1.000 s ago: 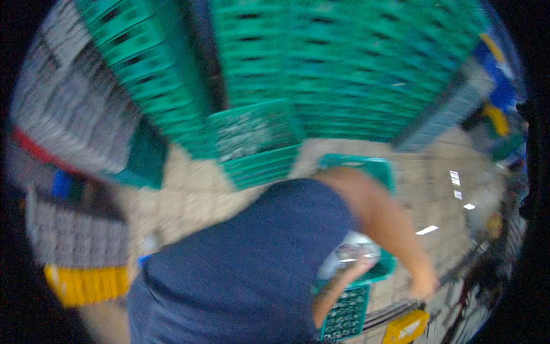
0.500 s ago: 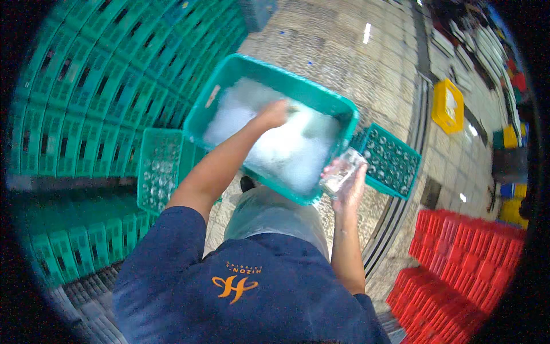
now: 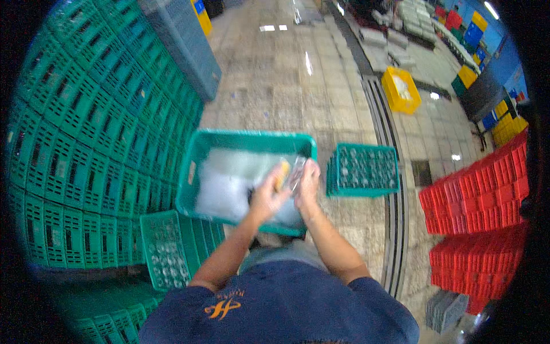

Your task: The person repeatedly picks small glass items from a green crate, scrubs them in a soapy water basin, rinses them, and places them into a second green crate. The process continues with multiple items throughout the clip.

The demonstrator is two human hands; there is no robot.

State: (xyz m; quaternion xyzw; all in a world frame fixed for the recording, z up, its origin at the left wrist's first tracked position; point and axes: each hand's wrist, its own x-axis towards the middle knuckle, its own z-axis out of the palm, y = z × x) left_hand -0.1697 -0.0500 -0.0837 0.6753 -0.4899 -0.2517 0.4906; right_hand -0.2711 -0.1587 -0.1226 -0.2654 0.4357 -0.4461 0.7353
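Note:
Over the right part of a large green tub [image 3: 252, 136] full of white suds [image 3: 229, 183], my two hands are close together. My left hand [image 3: 267, 196] is closed on a small yellow sponge [image 3: 283, 172], blurred by motion. A clear drinking glass [image 3: 297, 173] is tilted in my right hand [image 3: 309, 179], its fingers wrapped round the side. The sponge is next to the glass; whether it touches the glass I cannot tell.
Right of the tub stands a green crate [image 3: 366, 166] of glasses; another green crate [image 3: 166, 252] with glasses is at the lower left. Green crates [image 3: 74, 149] are stacked along the left, red crates [image 3: 481, 189] at the right. A yellow crate [image 3: 401, 90] stands beyond a floor drain [image 3: 389, 143].
My left hand has come out of the suds with the sponge and moved over to the glass in my right hand. The view has turned, so the tub sits lower and squarer.

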